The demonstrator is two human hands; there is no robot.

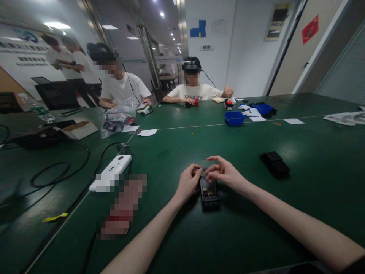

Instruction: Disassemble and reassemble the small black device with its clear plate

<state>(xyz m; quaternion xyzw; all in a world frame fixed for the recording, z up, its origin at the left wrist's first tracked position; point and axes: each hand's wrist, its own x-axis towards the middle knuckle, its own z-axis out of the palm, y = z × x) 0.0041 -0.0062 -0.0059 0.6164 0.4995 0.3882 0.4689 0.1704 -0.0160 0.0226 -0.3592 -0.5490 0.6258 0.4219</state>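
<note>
A small black rectangular device [210, 199] lies on the green table in front of me, its near end towards me. Over its upper part is a clear flat plate [207, 167] that sticks out past the far end. My left hand [188, 182] is closed at the device's left side, thumb and fingers against its edge. A bit of something red shows under that hand, too small to name. From the right, my right hand [226, 173] reaches over the plate with its fingers apart and the index finger stretched out; whether its fingertips touch the plate I cannot tell.
A black box-shaped piece [275, 163] lies to the right. Leftward are a white power strip [116, 165], black cables and a plastic bag [118, 118] of parts. Blue trays [234, 118] stand farther back. Two people [196, 83] with head-worn gear sit across the table.
</note>
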